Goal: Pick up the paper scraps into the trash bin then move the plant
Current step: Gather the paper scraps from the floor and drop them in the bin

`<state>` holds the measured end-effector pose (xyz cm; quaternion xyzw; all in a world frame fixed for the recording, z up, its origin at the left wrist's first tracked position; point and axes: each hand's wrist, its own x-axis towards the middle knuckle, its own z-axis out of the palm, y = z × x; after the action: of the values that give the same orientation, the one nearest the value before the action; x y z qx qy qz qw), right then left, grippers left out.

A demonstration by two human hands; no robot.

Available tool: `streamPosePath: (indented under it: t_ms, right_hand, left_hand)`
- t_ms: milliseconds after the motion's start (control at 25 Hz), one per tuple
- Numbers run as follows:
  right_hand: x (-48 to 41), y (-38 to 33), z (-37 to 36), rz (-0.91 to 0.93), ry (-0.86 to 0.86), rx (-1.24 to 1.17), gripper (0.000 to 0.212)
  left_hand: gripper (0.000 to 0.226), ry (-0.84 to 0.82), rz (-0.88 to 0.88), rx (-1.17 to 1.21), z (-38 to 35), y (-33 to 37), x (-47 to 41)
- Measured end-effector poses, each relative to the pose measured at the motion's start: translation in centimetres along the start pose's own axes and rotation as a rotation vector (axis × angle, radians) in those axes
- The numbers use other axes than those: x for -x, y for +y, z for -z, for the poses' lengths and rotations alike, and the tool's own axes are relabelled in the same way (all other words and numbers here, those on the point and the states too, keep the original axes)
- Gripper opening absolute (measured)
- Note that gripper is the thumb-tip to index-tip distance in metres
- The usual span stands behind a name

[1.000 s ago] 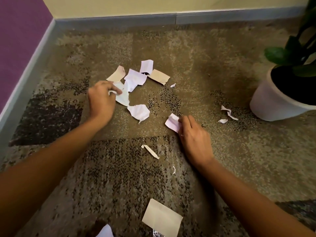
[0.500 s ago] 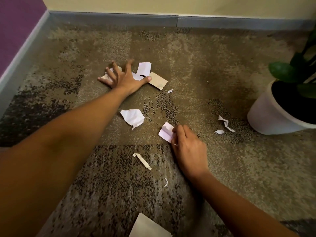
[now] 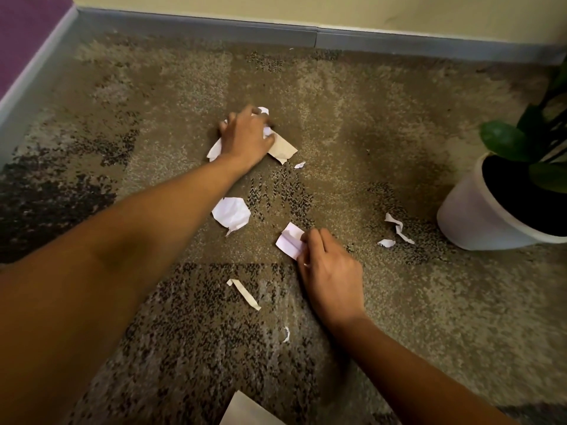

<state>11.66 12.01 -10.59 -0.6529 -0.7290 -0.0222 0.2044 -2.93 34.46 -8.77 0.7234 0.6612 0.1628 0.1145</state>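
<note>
Entry: left hand [image 3: 245, 138], fingers spread flat half a second ago, I now log curled around scraps [image 3: 283, 150] toward the carpet's far edge. Right hand [image 3: 333, 273] pinches folded scrap [image 3: 290, 240]. Gathering begun; bin unseen.

We are looking at a rough, matt carpet [image 3: 383, 124] of short pile, mottled tan and dark. The paper scraps [image 3: 231, 213] are showing as thin, matt white sheet, creased and torn (one tan scrap [image 3: 283, 148] is looking stiffer, more like card). The pot [image 3: 472, 216] is appearing smooth, matt white, seemingly plastic; the leaves [image 3: 503, 141] are shining glossy, and the skirting board [image 3: 199, 29] is looking smooth grey.
</note>
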Motion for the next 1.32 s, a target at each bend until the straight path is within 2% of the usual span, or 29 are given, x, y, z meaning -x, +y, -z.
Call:
streamPosePath:
  t_ms: [120, 200, 280, 400, 480, 560, 680, 760, 880, 1000, 1080, 1200, 1320]
  right_hand:
    - [0.0, 0.0, 0.0, -0.002, -0.003, -0.003, 0.009]
    - [-0.1, 0.0, 0.1, -0.001, 0.000, -0.005, 0.009]
    - [-0.1, 0.1, 0.1, 0.003, 0.005, -0.001, 0.010]
    - [-0.1, 0.1, 0.0, 0.010, 0.009, 0.005, 0.011]
    - [-0.2, 0.1, 0.0, 0.007, 0.003, 0.013, 0.012]
    - [-0.2, 0.1, 0.0, 0.008, -0.006, 0.005, 0.012]
    - [-0.2, 0.1, 0.0, 0.007, -0.016, -0.007, 0.010]
    - [-0.2, 0.1, 0.0, 0.009, -0.016, -0.004, 0.010]
    - [-0.2, 0.1, 0.0, 0.005, -0.008, 0.007, 0.010]
    - [-0.2, 0.0, 0.1, 0.006, -0.005, 0.007, 0.011]
    - [-0.2, 0.0, 0.1, 0.009, -0.007, 0.005, 0.011]
    - [-0.1, 0.0, 0.1, 0.009, -0.014, 0.004, 0.011]
    - [-0.1, 0.1, 0.0, 0.010, -0.003, 0.000, 0.011]
  left_hand:
    - [0.022, 0.120, 0.135, 0.369, 0.7, 0.5, -0.1]
    - [0.018, 0.114, 0.241, 0.568, 1.2, 0.8, 0.0]
    - [0.021, 0.103, 0.167, 0.620, 1.9, 0.6, 0.0]
    - [0.053, 0.048, 0.014, 0.459, 2.6, -0.2, -0.9]
    - [0.073, -0.138, 0.096, 0.260, 2.1, -0.1, -1.7]
    - [0.067, -0.275, 0.133, 0.088, 1.2, 0.5, -2.1]
    - [0.053, -0.245, 0.004, 0.106, 0.7, 1.5, -1.4]
    - [0.061, -0.258, -0.127, 0.065, 0.5, 1.6, 0.0]
    - [0.070, -0.315, -0.317, -0.118, 0.3, 0.9, 3.2]
    - [0.070, -0.205, -0.426, -0.322, -0.5, 0.8, 5.5]
    - [0.061, -0.097, -0.380, -0.306, -1.0, 1.1, 5.6]
    - [0.047, -0.034, -0.342, -0.179, -1.1, 1.9, 5.5]
    - [0.038, 0.040, -0.330, 0.137, 0.2, 2.1, 5.8]
